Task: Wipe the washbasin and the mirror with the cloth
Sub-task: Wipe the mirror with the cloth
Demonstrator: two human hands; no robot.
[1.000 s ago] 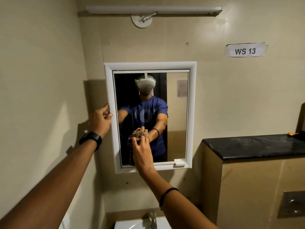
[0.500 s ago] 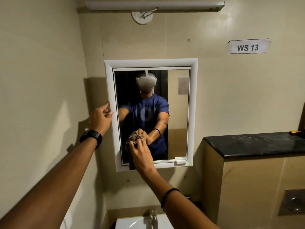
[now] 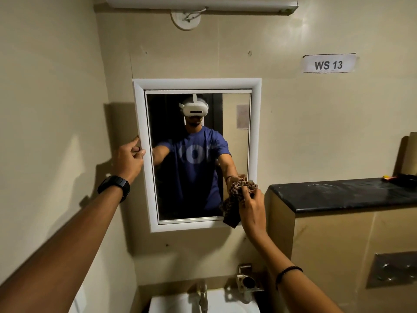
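Beige walls enclose a narrow washroom corner. We note a white-framed rectangular wall mirror (image 3: 196, 154) fixed upright on the facing wall, its glass reflecting the person in a blue shirt. We find the crumpled brown patterned cloth (image 3: 237, 196) at the mirror's lower right corner, pressed to the glass and overlapping the frame, with a tail hanging past the bottom edge. The right hand (image 3: 252, 211) has its grip clamped on the cloth, fingers curled into the bunch. The left hand (image 3: 128, 159), with a black wristwatch (image 3: 115, 186) on its wrist, has its grip closed on the mirror's left frame edge. Below, the white washbasin (image 3: 180, 303) shows only its rear rim, with a metal tap (image 3: 203, 294) rising at the middle; we cannot tell what lies in the bowl. Right of the mirror, a black stone surface (image 3: 338, 195) tops a beige boxed ledge, just beside the right hand. A paper label reading "WS 13" (image 3: 329, 63) is stuck above it, and a white tube light (image 3: 200, 2) runs above the mirror.
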